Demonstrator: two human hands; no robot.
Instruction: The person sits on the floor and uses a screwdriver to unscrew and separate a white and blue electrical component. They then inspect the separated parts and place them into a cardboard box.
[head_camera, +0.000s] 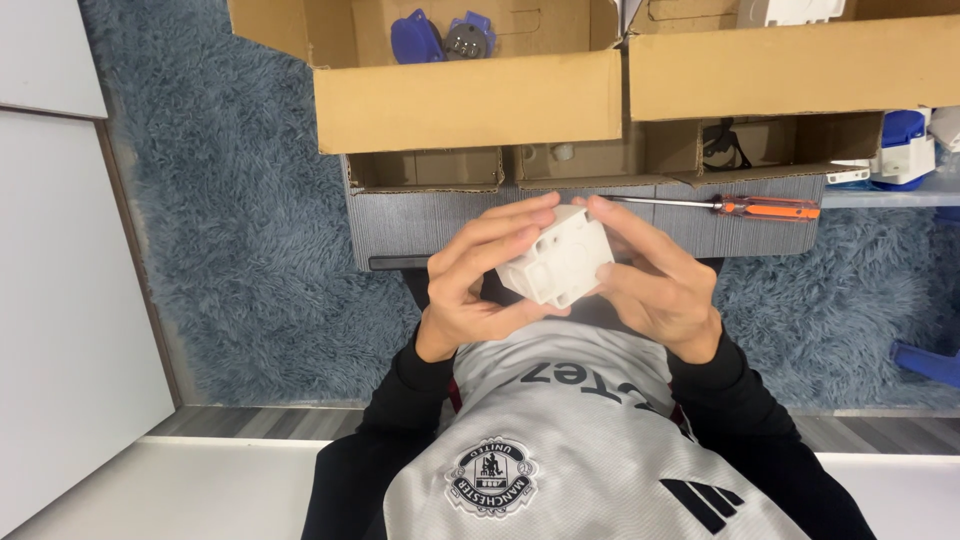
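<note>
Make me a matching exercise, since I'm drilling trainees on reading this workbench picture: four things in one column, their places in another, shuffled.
Things:
1. white plastic box
2. screwdriver
3. blue sockets
4. blue shaggy rug

Places:
A. inside the cardboard box at top left
B. on the floor around the grey surface
C. held between the left hand and right hand
D. lying on the grey surface, below the cardboard boxes

Pairs: 1-C, 2-D, 3-A, 4-B

Matt white plastic box (556, 262), shaggy blue rug (250, 230)
</note>
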